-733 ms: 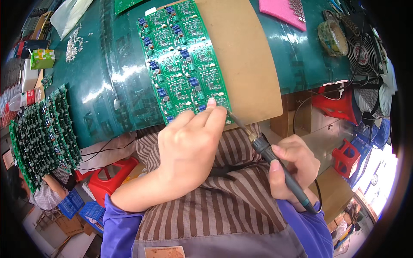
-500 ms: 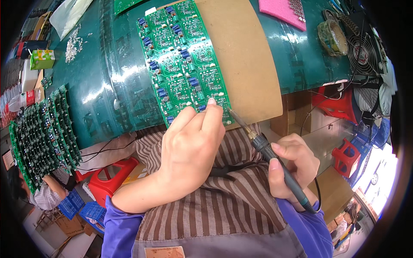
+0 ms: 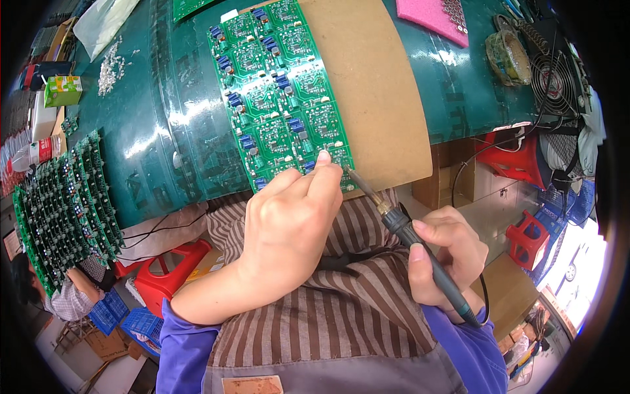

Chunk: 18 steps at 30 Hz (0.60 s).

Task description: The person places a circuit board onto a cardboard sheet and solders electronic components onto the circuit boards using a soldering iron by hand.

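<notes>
A green circuit board panel [image 3: 308, 85], packed with blue, white and green components, lies on a brown sheet [image 3: 374, 92]. My left hand [image 3: 289, 217] rests over its near end with fingers curled closed, a fingertip at the board's surface. Whatever those fingers pinch is hidden beneath them. In my right hand [image 3: 453, 253] is a soldering iron [image 3: 420, 243], gripped like a pen by its dark handle. Its tip points up and left to the board's near right edge, close to my left fingertips; whether it touches cannot be made out.
Several populated boards [image 3: 65, 210] stand in a row at the left. Small white parts [image 3: 111, 69] lie scattered on the green tabletop [image 3: 170, 131]. Further right are a pink foam block [image 3: 433, 18], a tape-wrapped container [image 3: 508, 56] and a fan [image 3: 551, 79].
The soldering iron's tip has shifted slightly left, closer to my left fingertips. My left hand has barely moved, and the board stays put.
</notes>
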Available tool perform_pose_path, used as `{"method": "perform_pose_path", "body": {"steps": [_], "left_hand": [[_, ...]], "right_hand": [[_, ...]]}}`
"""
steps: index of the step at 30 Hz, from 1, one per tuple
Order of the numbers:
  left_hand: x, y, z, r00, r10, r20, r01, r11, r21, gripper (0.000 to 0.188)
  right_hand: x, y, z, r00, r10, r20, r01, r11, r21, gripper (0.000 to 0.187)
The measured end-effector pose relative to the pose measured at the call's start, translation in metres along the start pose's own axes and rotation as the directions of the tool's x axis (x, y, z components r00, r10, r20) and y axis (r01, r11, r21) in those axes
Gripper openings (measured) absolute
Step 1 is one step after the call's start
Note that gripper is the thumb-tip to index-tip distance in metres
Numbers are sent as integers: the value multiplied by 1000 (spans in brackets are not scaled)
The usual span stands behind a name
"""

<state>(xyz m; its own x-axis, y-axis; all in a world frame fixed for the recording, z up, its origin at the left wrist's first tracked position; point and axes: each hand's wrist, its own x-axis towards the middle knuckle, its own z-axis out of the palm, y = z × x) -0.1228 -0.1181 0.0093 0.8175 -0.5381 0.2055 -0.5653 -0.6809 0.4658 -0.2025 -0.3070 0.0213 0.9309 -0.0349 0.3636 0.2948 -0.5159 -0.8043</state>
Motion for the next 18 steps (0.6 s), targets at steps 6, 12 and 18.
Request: {"method": "perform_pose_path", "body": {"steps": [6,12,18], "left_hand": [[3,3,-3,999,-17,27,16,999,52,12],[3,5,-10,998,-21,64,18,998,52,10],[7,3,-12,987,-121,109,123,992,-14,7]], "right_hand": [[-1,0,-3,1000,1,9,-1,1000,-9,18],[-5,5,-25,992,76,-103,-76,997,7,20],[36,60,-63,778,129,-615,-310,930,-198,19]]}}
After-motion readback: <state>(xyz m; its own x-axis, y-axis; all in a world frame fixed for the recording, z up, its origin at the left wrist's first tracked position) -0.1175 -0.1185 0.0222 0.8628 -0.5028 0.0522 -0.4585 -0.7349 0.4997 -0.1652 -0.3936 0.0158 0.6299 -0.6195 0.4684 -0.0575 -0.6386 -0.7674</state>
